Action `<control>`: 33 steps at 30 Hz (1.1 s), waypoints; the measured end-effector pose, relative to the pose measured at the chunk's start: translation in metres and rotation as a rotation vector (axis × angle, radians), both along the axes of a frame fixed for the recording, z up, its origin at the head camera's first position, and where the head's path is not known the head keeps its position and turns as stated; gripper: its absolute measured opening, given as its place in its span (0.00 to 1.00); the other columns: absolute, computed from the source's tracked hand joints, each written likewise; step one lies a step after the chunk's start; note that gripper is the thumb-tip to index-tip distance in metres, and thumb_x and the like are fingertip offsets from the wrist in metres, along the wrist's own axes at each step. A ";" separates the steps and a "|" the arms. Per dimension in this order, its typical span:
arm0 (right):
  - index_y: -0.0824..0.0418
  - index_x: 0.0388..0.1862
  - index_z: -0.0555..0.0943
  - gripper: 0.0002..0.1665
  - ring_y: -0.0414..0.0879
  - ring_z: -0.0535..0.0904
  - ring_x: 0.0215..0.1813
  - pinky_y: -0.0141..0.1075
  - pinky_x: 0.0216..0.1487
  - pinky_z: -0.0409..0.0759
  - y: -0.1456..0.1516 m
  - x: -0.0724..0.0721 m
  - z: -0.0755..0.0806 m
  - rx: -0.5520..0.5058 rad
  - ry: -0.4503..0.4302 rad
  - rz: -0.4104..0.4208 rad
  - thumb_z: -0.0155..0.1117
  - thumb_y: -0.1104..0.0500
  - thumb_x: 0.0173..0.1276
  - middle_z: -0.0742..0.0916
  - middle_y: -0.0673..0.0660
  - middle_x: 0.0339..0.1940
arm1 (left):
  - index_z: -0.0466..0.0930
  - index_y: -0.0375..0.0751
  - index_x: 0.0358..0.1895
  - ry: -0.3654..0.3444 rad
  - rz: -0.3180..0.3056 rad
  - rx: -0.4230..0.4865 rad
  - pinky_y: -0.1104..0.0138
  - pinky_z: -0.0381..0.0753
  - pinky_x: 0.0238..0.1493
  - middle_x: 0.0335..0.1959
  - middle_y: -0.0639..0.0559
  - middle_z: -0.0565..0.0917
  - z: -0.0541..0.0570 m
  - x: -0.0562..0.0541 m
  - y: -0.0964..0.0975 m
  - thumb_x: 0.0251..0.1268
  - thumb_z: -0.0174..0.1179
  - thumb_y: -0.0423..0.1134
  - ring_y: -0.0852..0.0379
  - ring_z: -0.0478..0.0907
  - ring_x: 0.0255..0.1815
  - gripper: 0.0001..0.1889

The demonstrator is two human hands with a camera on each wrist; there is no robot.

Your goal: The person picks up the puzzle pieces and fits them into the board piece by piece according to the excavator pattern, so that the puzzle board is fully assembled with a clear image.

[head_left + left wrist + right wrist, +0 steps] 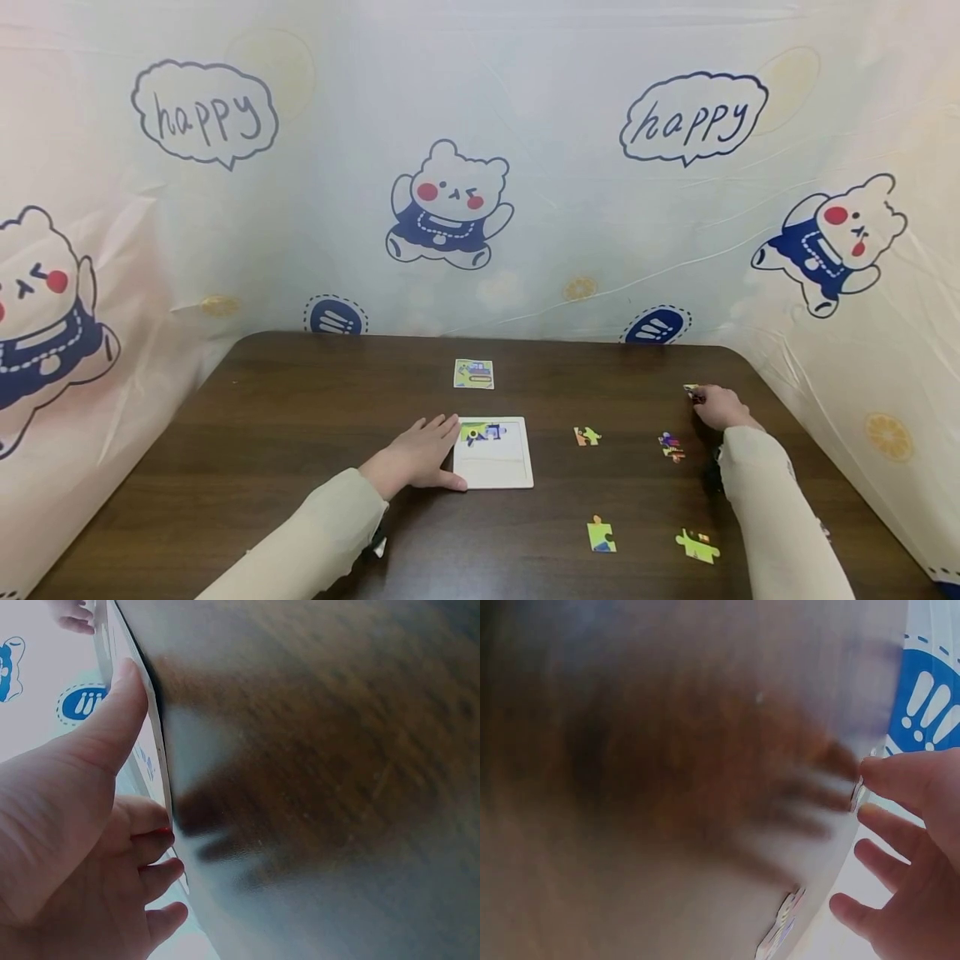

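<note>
My left hand (420, 454) lies at the left edge of a white puzzle board (495, 475), fingers spread at its upper left corner and thumb at the lower left corner. Joined colourful pieces (482, 432) fill part of the board's upper area. Far to the right, my right hand (722, 407) reaches down to a small puzzle piece (690, 388), mostly covered by the fingers in the head view. The right wrist view shows thumb and index fingertips right at that piece (857, 793), with the other fingers loosely extended.
Loose puzzle pieces lie between board and right arm: one orange and green (587, 436), a purple and orange group (671, 447), and green ones (602, 535) nearer the front. A printed picture card (474, 374) lies behind the board. A patterned curtain (570, 250) hangs behind the table.
</note>
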State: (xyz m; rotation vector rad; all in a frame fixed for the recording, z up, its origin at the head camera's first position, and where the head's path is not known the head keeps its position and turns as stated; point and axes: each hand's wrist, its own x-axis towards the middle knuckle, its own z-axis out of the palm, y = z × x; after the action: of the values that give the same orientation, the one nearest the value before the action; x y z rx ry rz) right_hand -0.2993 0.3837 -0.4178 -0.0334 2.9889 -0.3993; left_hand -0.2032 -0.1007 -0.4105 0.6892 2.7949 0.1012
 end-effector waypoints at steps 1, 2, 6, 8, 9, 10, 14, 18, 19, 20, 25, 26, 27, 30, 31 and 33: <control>0.75 0.53 0.72 0.21 0.73 0.67 0.51 0.68 0.45 0.63 0.000 0.000 0.000 0.001 0.006 0.003 0.53 0.64 0.63 0.73 0.78 0.51 | 0.58 0.33 0.68 -0.001 0.000 -0.001 0.52 0.51 0.66 0.69 0.42 0.58 0.000 0.000 0.000 0.51 0.58 0.65 0.45 0.52 0.69 0.48; 0.75 0.53 0.73 0.21 0.72 0.69 0.51 0.67 0.44 0.63 0.000 0.000 0.000 -0.002 0.011 0.003 0.54 0.65 0.63 0.74 0.78 0.51 | 0.58 0.33 0.68 -0.001 -0.001 -0.002 0.52 0.51 0.66 0.69 0.42 0.58 0.000 0.000 0.000 0.51 0.58 0.65 0.45 0.52 0.69 0.48; 0.74 0.54 0.73 0.22 0.69 0.72 0.48 0.65 0.41 0.64 0.000 0.001 -0.001 0.003 0.042 0.020 0.57 0.64 0.62 0.77 0.75 0.47 | 0.58 0.33 0.68 -0.003 0.000 -0.002 0.52 0.51 0.66 0.69 0.42 0.58 0.000 0.000 0.000 0.52 0.58 0.65 0.45 0.52 0.69 0.48; 0.75 0.56 0.71 0.25 0.69 0.70 0.49 0.66 0.42 0.64 0.001 0.001 -0.003 0.002 0.047 0.024 0.58 0.62 0.63 0.75 0.75 0.49 | 0.58 0.33 0.68 -0.003 -0.002 -0.004 0.52 0.51 0.66 0.69 0.42 0.57 0.000 0.000 0.000 0.52 0.58 0.65 0.45 0.52 0.69 0.48; 0.75 0.57 0.70 0.26 0.70 0.69 0.51 0.67 0.43 0.64 0.001 0.000 -0.003 0.008 0.051 0.029 0.59 0.61 0.63 0.74 0.76 0.50 | 0.58 0.33 0.68 -0.004 -0.002 -0.003 0.52 0.51 0.66 0.69 0.42 0.57 0.000 0.000 0.000 0.52 0.58 0.65 0.45 0.52 0.69 0.48; 0.76 0.57 0.69 0.27 0.71 0.68 0.52 0.68 0.43 0.63 0.002 0.000 -0.004 0.007 0.050 0.031 0.59 0.60 0.64 0.73 0.77 0.52 | 0.58 0.33 0.68 -0.005 -0.002 -0.002 0.52 0.51 0.66 0.69 0.42 0.57 0.001 0.000 0.000 0.52 0.58 0.65 0.45 0.52 0.69 0.48; 0.76 0.55 0.70 0.26 0.72 0.67 0.54 0.68 0.44 0.63 0.002 0.000 -0.006 -0.002 0.048 0.036 0.59 0.59 0.65 0.72 0.77 0.54 | 0.58 0.32 0.68 -0.009 -0.003 0.001 0.52 0.51 0.66 0.69 0.42 0.57 0.002 0.001 0.000 0.52 0.58 0.64 0.45 0.52 0.69 0.48; 0.74 0.48 0.76 0.20 0.68 0.73 0.48 0.62 0.39 0.66 0.000 -0.001 -0.005 0.005 0.089 0.049 0.60 0.60 0.63 0.79 0.74 0.47 | 0.58 0.32 0.68 -0.007 -0.005 0.006 0.52 0.51 0.66 0.69 0.41 0.58 0.004 0.002 0.000 0.52 0.59 0.64 0.44 0.52 0.69 0.47; 0.73 0.46 0.78 0.18 0.67 0.74 0.46 0.62 0.39 0.66 -0.001 -0.001 -0.004 0.011 0.100 0.052 0.61 0.60 0.63 0.80 0.73 0.46 | 0.58 0.32 0.68 -0.007 -0.006 0.007 0.52 0.51 0.65 0.69 0.41 0.58 0.005 0.003 0.000 0.52 0.59 0.64 0.44 0.52 0.69 0.47; 0.72 0.44 0.79 0.17 0.66 0.75 0.45 0.61 0.38 0.67 -0.002 -0.001 -0.004 0.012 0.110 0.054 0.61 0.60 0.62 0.80 0.72 0.44 | 0.58 0.32 0.68 -0.007 -0.006 0.008 0.52 0.51 0.65 0.69 0.41 0.58 0.005 0.003 0.000 0.52 0.59 0.64 0.44 0.52 0.69 0.47; 0.69 0.38 0.81 0.12 0.61 0.77 0.40 0.62 0.39 0.68 -0.004 -0.003 -0.003 0.017 0.136 0.059 0.62 0.61 0.61 0.83 0.68 0.39 | 0.58 0.31 0.68 -0.005 -0.005 0.010 0.52 0.51 0.65 0.69 0.41 0.58 0.006 0.003 0.000 0.53 0.59 0.63 0.44 0.52 0.69 0.47; 0.69 0.37 0.81 0.12 0.60 0.77 0.39 0.62 0.39 0.69 -0.004 -0.003 -0.003 0.016 0.136 0.058 0.63 0.60 0.61 0.83 0.68 0.38 | 0.58 0.31 0.68 -0.004 -0.006 0.010 0.52 0.51 0.65 0.69 0.41 0.58 0.006 0.003 0.000 0.53 0.59 0.63 0.44 0.52 0.69 0.47; 0.69 0.37 0.81 0.12 0.60 0.77 0.38 0.61 0.39 0.69 -0.005 -0.004 -0.003 0.016 0.136 0.058 0.63 0.60 0.60 0.83 0.68 0.38 | 0.58 0.31 0.67 -0.002 -0.007 0.009 0.51 0.51 0.65 0.69 0.41 0.58 0.005 0.003 0.000 0.53 0.59 0.63 0.44 0.52 0.69 0.47; 0.70 0.37 0.81 0.13 0.59 0.77 0.37 0.60 0.38 0.70 -0.005 -0.004 -0.003 0.012 0.123 0.052 0.63 0.59 0.60 0.83 0.67 0.37 | 0.59 0.31 0.67 0.005 -0.012 0.007 0.51 0.52 0.65 0.69 0.40 0.59 0.006 0.003 0.000 0.52 0.59 0.63 0.44 0.53 0.69 0.47; 0.70 0.36 0.81 0.14 0.59 0.77 0.37 0.60 0.38 0.70 -0.005 -0.004 -0.002 0.010 0.121 0.049 0.64 0.58 0.60 0.83 0.68 0.37 | 0.59 0.31 0.67 0.005 -0.013 0.006 0.51 0.52 0.65 0.69 0.40 0.59 0.006 0.003 0.000 0.53 0.59 0.63 0.44 0.53 0.69 0.47; 0.70 0.36 0.82 0.14 0.58 0.77 0.36 0.59 0.38 0.70 -0.006 -0.004 -0.001 0.007 0.119 0.041 0.64 0.57 0.60 0.83 0.67 0.37 | 0.59 0.31 0.67 0.004 -0.014 0.007 0.51 0.52 0.65 0.69 0.40 0.59 0.006 0.003 0.001 0.53 0.59 0.63 0.44 0.53 0.69 0.47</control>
State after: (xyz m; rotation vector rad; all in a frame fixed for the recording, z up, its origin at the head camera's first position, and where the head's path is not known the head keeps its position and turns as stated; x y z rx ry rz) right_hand -0.3029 0.3778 -0.4190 -0.1218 3.1006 -0.3952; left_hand -0.2002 -0.1002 -0.4043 0.7112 2.7939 0.1066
